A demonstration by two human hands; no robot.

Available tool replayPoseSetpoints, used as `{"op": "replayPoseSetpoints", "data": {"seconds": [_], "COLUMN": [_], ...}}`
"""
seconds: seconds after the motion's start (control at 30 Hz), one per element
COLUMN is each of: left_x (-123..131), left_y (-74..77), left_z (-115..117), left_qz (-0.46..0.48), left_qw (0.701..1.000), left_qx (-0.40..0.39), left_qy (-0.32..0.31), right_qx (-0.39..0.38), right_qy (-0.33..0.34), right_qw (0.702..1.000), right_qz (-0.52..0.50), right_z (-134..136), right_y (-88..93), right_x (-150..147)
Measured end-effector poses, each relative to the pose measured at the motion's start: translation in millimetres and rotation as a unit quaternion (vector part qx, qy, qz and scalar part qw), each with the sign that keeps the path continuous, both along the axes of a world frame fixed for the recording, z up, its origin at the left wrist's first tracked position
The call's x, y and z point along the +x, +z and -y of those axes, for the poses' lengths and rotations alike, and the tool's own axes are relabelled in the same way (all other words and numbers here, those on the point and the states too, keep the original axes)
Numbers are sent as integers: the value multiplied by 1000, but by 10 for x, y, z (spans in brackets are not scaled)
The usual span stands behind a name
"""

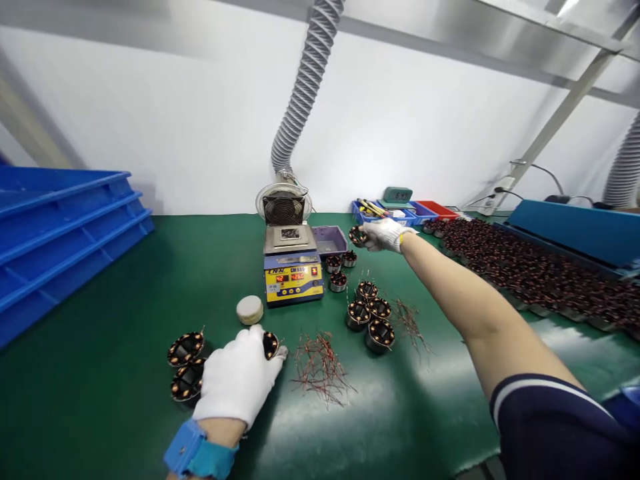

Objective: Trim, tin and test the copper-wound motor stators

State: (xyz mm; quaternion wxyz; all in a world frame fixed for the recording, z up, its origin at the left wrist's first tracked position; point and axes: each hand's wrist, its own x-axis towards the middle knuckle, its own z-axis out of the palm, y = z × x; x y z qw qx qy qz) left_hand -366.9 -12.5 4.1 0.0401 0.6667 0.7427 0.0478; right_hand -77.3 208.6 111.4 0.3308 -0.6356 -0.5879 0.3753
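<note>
My left hand (pixel 237 373), in a white glove with a blue band at the wrist, is closed around a round black motor stator (pixel 271 345) with copper-coloured spots on its rim. Two more stators (pixel 186 349) sit just left of it. My right hand (pixel 383 235), also gloved, stretches far forward and grips another stator (pixel 357 235) above the table. Below that hand, a few stators (pixel 338 281) stand beside a solder pot (pixel 294 277) with a yellow front and lit red digits. Nearer, a cluster of stators (pixel 379 335) with wire ends stands on the green table (pixel 300 440).
Cut copper wires (pixel 323 367) lie in a heap, with a second heap (pixel 410 323) to the right. A round pale pad (pixel 249 310) lies before the pot. Blue crates (pixel 65 227) are stacked left. Massed stators (pixel 525 273) fill the right. A grey hose (pixel 307 80) hangs behind.
</note>
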Motion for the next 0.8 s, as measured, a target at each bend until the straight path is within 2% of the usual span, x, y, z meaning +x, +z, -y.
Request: {"op": "replayPoseSetpoints", "data": {"seconds": [0.13,0.3,0.47,0.6,0.7,0.73,0.77,0.8], "left_x": [-15,-79,-34,63,164,206,252,299], "left_y": [-79,-115,-7,11,-32,-48,-63,-74], "left_z": [-11,13,44,64,73,79,89,104], "left_qz": [-28,-34,21,97,268,345,418,478], "left_qw": [999,997,999,988,938,910,879,849], "left_qx": [15,21,23,120,221,232,230,224], "left_qy": [-37,-62,-19,4,2,-4,-13,-22], "right_qx": [-86,-131,-117,-91,-38,2,76,116], "right_qy": [-28,-8,7,31,25,15,1,11], "right_qw": [996,991,992,991,989,989,987,988], "right_qz": [4,-2,43,95,143,150,142,104], "right_z": [181,315,360,500,749,886,1055,1249], "right_y": [-389,-752,-913,-871,-709,-658,-623,-611], "right_x": [459,554,486,560,534,469,368,232]}}
